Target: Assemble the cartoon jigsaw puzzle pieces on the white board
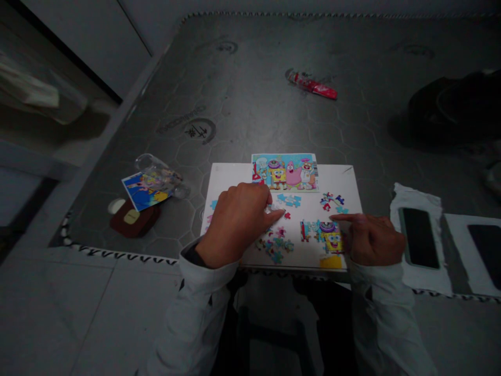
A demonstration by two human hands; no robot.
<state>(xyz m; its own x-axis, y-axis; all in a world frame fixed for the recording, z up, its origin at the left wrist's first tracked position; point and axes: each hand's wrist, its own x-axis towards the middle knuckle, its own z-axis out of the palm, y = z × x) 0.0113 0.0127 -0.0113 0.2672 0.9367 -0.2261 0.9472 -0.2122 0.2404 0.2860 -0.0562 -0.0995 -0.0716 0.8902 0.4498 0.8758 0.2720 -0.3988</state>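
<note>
Head view: puzzle pieces (289, 200) look light, stiff, best edge-pinched, and I can't tell whether left hand (240, 216) or right hand (373, 237) grips one.

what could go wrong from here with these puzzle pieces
The right hand is right beside the joined section, so a careless slide might break it apart. The loose pieces lie near the front edge of the white board, close to the left hand; a sweep could push some off.

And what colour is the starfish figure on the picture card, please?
The starfish figure is pink, seen best in the head view.
</note>
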